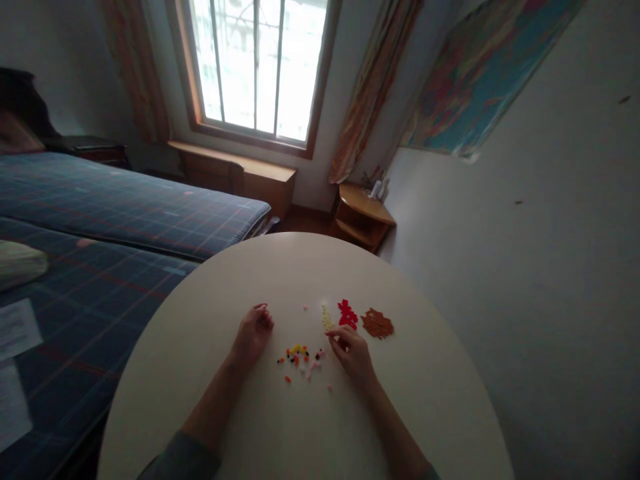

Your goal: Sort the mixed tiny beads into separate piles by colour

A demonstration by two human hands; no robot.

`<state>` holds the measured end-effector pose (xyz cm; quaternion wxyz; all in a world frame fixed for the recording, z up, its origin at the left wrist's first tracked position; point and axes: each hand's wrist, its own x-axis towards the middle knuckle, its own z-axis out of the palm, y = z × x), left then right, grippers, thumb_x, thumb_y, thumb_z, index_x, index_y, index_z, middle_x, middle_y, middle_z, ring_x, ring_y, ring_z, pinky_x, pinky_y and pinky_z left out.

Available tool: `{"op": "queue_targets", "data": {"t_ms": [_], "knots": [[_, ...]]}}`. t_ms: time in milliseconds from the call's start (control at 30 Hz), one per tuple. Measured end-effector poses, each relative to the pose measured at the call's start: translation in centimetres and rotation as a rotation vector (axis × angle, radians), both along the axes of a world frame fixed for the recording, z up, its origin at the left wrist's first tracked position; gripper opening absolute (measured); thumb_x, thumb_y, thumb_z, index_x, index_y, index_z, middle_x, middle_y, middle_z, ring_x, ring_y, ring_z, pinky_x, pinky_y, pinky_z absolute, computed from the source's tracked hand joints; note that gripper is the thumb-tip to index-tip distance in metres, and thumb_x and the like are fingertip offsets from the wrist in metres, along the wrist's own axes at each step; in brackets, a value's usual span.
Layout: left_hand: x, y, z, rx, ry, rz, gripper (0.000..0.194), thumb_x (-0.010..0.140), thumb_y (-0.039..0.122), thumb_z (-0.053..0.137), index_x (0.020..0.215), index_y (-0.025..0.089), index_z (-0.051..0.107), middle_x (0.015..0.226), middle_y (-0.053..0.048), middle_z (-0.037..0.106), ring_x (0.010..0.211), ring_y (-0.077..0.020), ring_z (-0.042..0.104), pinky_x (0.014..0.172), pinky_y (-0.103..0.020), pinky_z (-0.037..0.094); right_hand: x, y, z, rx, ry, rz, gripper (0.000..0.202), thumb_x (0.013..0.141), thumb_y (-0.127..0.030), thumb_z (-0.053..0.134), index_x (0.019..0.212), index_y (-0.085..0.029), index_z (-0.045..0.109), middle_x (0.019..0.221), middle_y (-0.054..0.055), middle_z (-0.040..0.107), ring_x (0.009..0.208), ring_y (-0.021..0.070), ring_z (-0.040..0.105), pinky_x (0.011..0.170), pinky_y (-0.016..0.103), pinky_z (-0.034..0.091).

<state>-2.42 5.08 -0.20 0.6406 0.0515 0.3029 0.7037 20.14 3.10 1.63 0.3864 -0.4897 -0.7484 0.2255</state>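
Observation:
My left hand is curled above the left half of a round white table, its fingers closed together; anything in them is too small to name. My right hand pinches thumb and forefinger at the near end of a narrow strip of small cream pieces. What the pinch holds, if anything, cannot be made out. Just beyond this hand sit a heap of red pieces and a flat brown heap. Between both hands lies a loose scatter of small orange, black, yellow, white and pink pieces.
Single pieces lie apart: a pink one farther back, an orange one nearer me. Left of the table is a plaid mattress with papers. A wooden corner shelf and a white wall border the far right.

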Motion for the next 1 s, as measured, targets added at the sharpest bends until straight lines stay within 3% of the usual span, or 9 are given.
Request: {"op": "queue_targets", "data": {"t_ms": [367,1000], "knots": [[-0.1,-0.2,0.2,-0.015,0.0,-0.009,0.011,0.057,0.009,0.063,0.064,0.014,0.055,0.047,0.005,0.053,0.041,-0.004,0.049,0.041,-0.013,0.041,0.3,-1.4,-0.9,-0.15,-0.073,0.007,0.012,0.072,-0.022,0.058,0.079,-0.017,0.066,0.073,0.001,0.052,0.053,0.0084,0.045,0.052,0.02,0.04],[-0.1,-0.2,0.2,-0.013,-0.009,-0.005,0.008,0.059,0.009,0.061,0.062,0.014,0.055,0.047,0.005,0.053,0.041,-0.004,0.048,0.041,-0.013,0.041,0.2,-1.5,-1.1,-0.116,-0.107,0.015,0.009,0.074,-0.017,0.055,0.068,-0.017,0.062,0.069,0.0,0.051,0.057,0.0093,0.047,0.054,0.02,0.039]]}}
